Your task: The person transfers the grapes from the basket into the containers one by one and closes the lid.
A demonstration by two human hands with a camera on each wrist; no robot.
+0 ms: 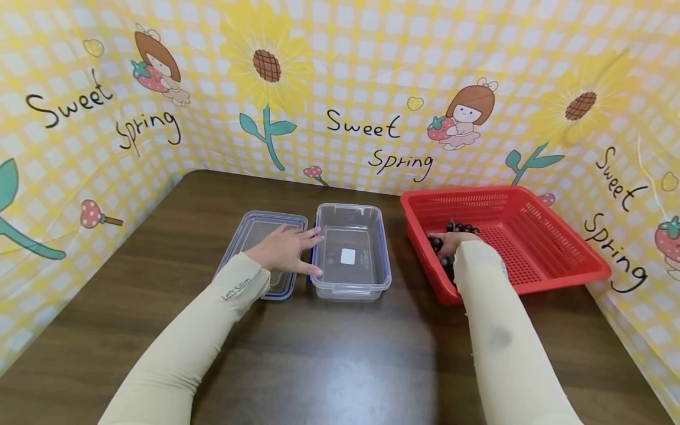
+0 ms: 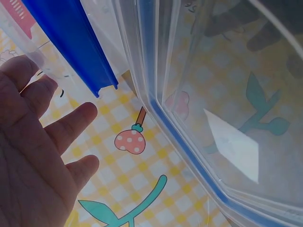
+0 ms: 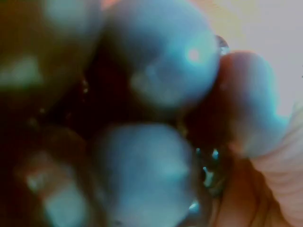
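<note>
My left hand reaches over a clear lid with a blue seal, its fingers spread. The fingertips are at the left wall of a clear plastic box, which stands uncovered with a white sticker on its base. In the left wrist view, the extended fingers appear near a blue strip. My right hand is down in a red basket, gripping dark grapes at its left side. Round grapes fill the blurred right wrist view, beside part of the hand; some fingertips are hidden.
The lid, box and basket stand in a row from left to right on a brown wooden table. Yellow checked cloth with printed flowers and lettering rises behind the table and along both sides. The basket's perforated walls are low.
</note>
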